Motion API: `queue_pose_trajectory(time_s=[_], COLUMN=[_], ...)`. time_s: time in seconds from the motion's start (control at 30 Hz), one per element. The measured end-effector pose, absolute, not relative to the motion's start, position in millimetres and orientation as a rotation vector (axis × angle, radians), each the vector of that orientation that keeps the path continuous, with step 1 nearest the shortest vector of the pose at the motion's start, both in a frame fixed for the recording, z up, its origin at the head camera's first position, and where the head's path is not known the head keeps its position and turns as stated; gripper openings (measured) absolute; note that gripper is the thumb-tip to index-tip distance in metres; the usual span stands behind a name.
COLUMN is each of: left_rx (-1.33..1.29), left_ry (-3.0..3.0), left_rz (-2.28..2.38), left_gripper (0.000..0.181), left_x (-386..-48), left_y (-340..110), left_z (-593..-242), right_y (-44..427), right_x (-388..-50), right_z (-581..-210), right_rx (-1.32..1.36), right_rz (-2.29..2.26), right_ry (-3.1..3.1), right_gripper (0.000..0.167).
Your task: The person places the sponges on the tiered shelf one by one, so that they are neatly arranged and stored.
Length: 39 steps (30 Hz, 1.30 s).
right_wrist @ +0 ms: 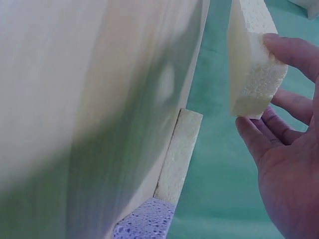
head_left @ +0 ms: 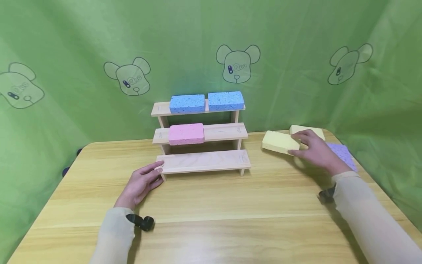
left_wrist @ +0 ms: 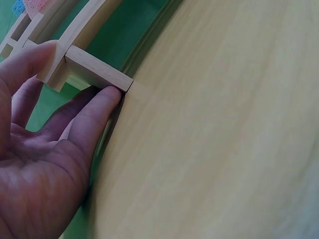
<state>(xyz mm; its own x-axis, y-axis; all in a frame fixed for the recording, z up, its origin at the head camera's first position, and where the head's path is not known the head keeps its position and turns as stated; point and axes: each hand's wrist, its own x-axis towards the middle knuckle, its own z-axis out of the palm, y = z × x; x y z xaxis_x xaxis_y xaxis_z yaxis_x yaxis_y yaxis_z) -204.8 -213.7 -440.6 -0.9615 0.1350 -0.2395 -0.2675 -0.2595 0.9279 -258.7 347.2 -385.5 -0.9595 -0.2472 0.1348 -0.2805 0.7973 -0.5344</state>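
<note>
Two blue sponges [head_left: 187, 103] and a pink one [head_left: 186, 133] are sitting on the shelf [head_left: 224, 159]; a yellow one [head_left: 313, 130] and a purple one [head_left: 343, 156] are lying off it, right. The left hand [left_wrist: 50, 159], half-closed, is holding the shelf's near left end. The half-open right hand [right_wrist: 294, 169] is pinching another yellow sponge [right_wrist: 249, 69] up, right.

I see a pale yellow sponge [head_left: 279, 142], a thick rectangular block, held raised and angled at the right. Left of it, I see a plain light-wood shelf [head_left: 219, 132] standing upright, its three steps rising toward the far side.
</note>
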Motion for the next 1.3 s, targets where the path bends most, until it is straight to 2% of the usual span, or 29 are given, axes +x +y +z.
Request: queue_pose_trajectory(time_s=[0.67,1.0,1.3], left_rx=[-0.139,-0.15,-0.156], left_ry=[1.731,1.722,1.721], left_rz=[2.299,2.287,2.311], left_gripper=[0.041,0.045,0.039], left_x=[-204,-204,-204], left_y=[-216,-213,-213], left_z=[-439,-443,-439], right_y=[334,337,335], right_x=[-227,-218,-220], right_z=[-341,-342,-339], right_rx=[0.403,0.407,0.411], right_rz=[0.977,1.044,1.106], right_ry=[-2.861,-2.843,-2.801], right_gripper=[0.074,0.068,0.066])
